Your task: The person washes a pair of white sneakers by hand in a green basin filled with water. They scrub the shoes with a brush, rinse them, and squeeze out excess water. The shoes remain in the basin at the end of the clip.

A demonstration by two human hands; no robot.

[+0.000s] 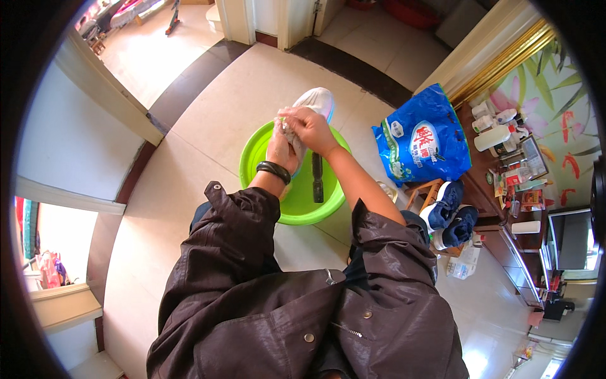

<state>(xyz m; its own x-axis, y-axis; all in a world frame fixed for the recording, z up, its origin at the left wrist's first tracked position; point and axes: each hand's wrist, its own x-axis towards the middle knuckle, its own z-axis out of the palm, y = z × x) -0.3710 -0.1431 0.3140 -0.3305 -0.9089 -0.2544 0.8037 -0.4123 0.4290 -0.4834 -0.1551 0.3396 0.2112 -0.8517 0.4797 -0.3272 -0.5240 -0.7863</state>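
A wet-looking white shoe [316, 100] is held over a bright green plastic basin [250, 177], its toe pointing away from me past the far rim. My left hand [280, 150], with a dark bangle [273, 171] on the wrist, grips the shoe along its left side. Across the shoe's upper lies my right hand [310, 130], its bent fingers meeting the fingertips of my left; whether they pinch anything is hidden. Whitish suds or wet patches show on my left fingers. Inside the basin, below my right wrist, rests a dark scrubbing brush [317, 182].
Right of the basin stands a large blue detergent bag [423, 137]. Navy sneakers [447, 213] sit on a small wooden stool [421, 192], with a plastic jug [466, 259] beside it. Bottles [494, 137] crowd a wooden cabinet [478, 187]. A wall [90, 113] and doorways border the tiled floor [203, 137].
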